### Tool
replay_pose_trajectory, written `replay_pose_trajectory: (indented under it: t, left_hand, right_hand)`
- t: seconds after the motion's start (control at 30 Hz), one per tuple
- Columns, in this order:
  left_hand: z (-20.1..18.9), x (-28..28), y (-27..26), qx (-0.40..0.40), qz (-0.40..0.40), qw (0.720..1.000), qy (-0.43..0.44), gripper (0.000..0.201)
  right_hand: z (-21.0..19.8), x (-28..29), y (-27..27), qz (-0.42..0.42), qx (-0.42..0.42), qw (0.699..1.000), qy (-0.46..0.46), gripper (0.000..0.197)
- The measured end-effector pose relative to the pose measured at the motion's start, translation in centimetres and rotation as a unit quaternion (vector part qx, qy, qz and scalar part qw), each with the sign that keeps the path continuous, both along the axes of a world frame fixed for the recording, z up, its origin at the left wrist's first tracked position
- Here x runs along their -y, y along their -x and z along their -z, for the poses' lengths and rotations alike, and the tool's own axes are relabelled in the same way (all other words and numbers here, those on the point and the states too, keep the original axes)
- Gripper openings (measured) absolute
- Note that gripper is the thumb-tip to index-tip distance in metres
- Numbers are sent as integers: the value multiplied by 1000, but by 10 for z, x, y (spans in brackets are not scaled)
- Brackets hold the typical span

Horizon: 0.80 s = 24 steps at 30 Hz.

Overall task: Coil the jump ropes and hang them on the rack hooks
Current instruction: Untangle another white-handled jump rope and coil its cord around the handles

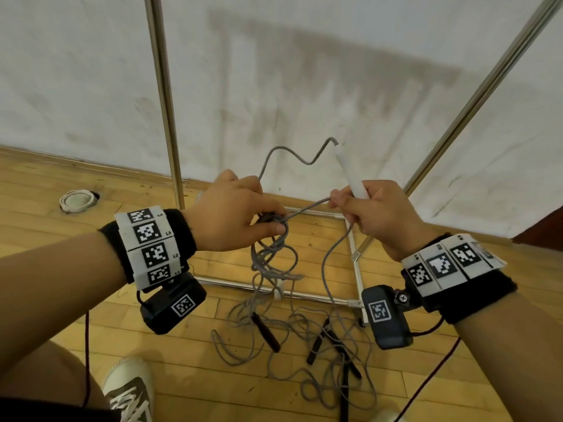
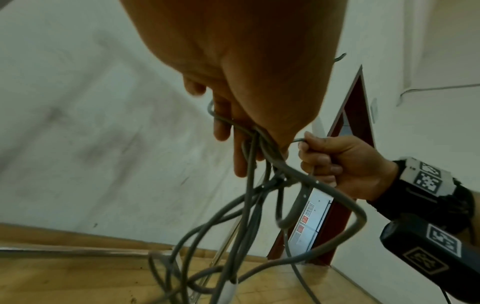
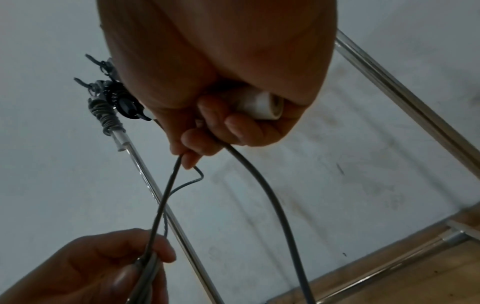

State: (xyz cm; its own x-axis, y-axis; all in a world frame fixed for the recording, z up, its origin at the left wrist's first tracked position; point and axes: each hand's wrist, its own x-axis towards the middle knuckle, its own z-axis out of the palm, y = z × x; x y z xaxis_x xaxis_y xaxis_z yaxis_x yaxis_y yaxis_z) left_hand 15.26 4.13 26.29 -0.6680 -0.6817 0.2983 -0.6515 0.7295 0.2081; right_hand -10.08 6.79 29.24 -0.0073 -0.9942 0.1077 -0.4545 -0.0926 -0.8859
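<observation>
Two hands hold white handle upright.

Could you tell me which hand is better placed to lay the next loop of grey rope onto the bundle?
The right hand. It grips the white handle and pinches the free grey rope beside the left hand, which is occupied holding the gathered loops.

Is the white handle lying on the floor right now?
No, the right hand grips the white handle up in the air, well above the wooden floor.
</observation>
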Motion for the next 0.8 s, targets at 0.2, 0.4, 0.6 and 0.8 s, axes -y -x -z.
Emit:
replay_pose_trajectory:
  t: [0.2, 0.4, 0.6, 0.8]
  left_hand:
    - [12, 7, -4, -8, 16, 998, -65, 27]
    - [15, 13, -9, -20, -11, 986, -164, 22]
    - [13, 7, -8, -100, 8, 953, -287, 6]
    - [-1, -7, 2, -124, 20, 940, -316, 7]
  right_hand:
    - [-7, 2, 22, 27, 13, 999, 17, 27]
    - [-11, 1, 40, 66, 7, 998, 25, 23]
    - [-1, 1, 37, 47, -73, 996, 5, 10]
    - [16, -6, 15, -33, -161, 986, -35, 16]
